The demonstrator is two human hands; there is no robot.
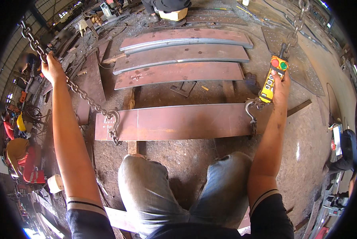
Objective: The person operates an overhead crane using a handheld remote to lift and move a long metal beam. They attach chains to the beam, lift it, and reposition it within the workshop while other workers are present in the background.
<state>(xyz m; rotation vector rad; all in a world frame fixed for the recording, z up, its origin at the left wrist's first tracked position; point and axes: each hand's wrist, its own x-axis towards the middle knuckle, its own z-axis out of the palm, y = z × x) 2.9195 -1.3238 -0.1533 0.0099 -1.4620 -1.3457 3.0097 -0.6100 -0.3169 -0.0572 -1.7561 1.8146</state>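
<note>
Steel link chain (83,95) clenched in left grip (53,69), yellow push-button remote (268,88) in right grip (281,85); curved metal hooks (118,118) already at ends of reddish-brown plate (178,121), seating unclear.

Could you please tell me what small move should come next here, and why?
I would probably check that the left hook and right hook sit securely before using the yellow remote in the right hand: they are at opposite ends of the near steel plate, their hold underneath hidden, and the left hand grips the chain leading to the left hook.
</note>
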